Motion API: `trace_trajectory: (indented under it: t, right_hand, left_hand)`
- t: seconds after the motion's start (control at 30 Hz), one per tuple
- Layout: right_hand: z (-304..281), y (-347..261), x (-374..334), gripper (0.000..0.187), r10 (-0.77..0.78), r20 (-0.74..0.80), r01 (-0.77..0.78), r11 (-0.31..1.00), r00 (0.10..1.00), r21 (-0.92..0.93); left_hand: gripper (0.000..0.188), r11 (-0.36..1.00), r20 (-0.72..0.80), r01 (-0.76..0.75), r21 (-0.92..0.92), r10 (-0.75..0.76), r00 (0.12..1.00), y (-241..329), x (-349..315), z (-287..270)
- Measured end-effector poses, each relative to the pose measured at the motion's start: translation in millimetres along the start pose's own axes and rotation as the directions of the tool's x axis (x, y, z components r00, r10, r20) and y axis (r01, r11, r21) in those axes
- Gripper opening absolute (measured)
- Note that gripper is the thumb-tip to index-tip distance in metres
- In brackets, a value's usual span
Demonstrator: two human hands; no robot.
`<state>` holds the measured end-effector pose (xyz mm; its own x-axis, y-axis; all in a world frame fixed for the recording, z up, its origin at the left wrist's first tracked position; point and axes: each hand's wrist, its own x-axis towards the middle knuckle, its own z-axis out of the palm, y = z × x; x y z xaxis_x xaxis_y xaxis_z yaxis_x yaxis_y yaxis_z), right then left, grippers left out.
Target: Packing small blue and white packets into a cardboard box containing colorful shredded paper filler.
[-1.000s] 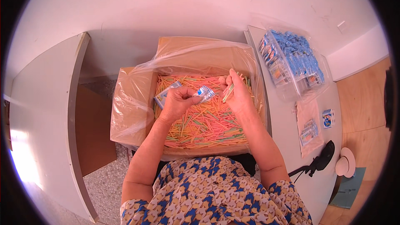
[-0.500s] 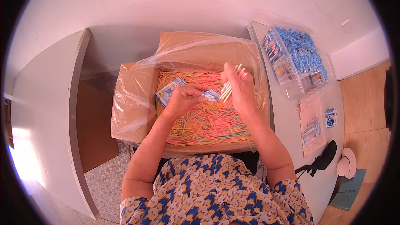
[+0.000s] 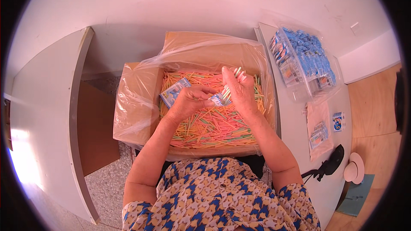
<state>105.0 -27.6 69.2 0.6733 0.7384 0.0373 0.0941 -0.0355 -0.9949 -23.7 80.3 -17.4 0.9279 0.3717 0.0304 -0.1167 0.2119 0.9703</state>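
My left hand [image 3: 191, 102] pinches a small blue-and-white packet [image 3: 217, 100] over the open carton. A bundle of thin pastel sticks [image 3: 229, 90] is gripped in my right hand [image 3: 240, 95]. The lower ends of the bundle meet the packet's mouth; whether they are inside it I cannot tell. Under both hands lies a deep layer of pink, orange, yellow and green sticks [image 3: 209, 130], filling the plastic-lined cardboard box [image 3: 137, 111]. Another blue-and-white packet [image 3: 174, 93] rests on the sticks beside my left hand.
On the right-hand table [image 3: 295, 141] stands a clear plastic bin [image 3: 306, 87] full of blue packets. Nearer are a pink cloth [image 3: 317, 111] with several packets, a small blue-and-white pack [image 3: 338, 121], a black strapped object [image 3: 332, 162] and a pale round object [image 3: 354, 168]. A white panel [image 3: 51, 115] rises on the left.
My right hand has moved left and slightly down, bringing the sticks from beside the packet to its mouth. My left hand keeps its place with the packet.
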Motion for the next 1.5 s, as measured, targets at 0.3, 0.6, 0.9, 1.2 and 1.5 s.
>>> trace_trajectory:
  t: [0.3, 0.6, 0.9, 1.2, 1.5]
  right_hand:
    - [4.6, 8.5, -10.2, 0.026, -0.181, 0.168, 0.191, 0.981, 0.969, -0.046]
    - [14.5, -4.0, -18.9, 0.029, -0.26, 0.141, 0.268, 0.962, 0.955, -0.042]
    - [11.1, 7.9, -7.3, 0.039, -0.049, 0.093, 0.037, 0.99, 0.994, 0.133]
    - [14.4, 12.9, 2.4, 0.039, 0.018, 0.06, -0.036, 0.95, 0.998, 0.311]
    - [15.4, -7.7, -3.8, 0.04, -0.03, 0.079, 0.014, 0.98, 0.996, 0.201]
  left_hand:
    - [0.013, 0.999, -0.04, 0.035, 0.003, -0.034, 0.999, 1.1, -1.0, -1.6]
    - [0.011, 0.987, -0.113, -0.161, 0.006, 0.161, 0.981, -10.2, 3.6, -2.4]
    - [0.013, 1.0, -0.085, -0.013, 0.013, 0.014, 0.996, 6.0, -0.2, 4.6]
    - [0.019, 0.961, -0.079, 0.116, 0.253, -0.099, 0.992, 2.2, -0.6, 3.8]
    - [0.011, 0.968, -0.154, 0.028, 0.25, 0.012, 0.988, 7.3, -1.9, 0.6]
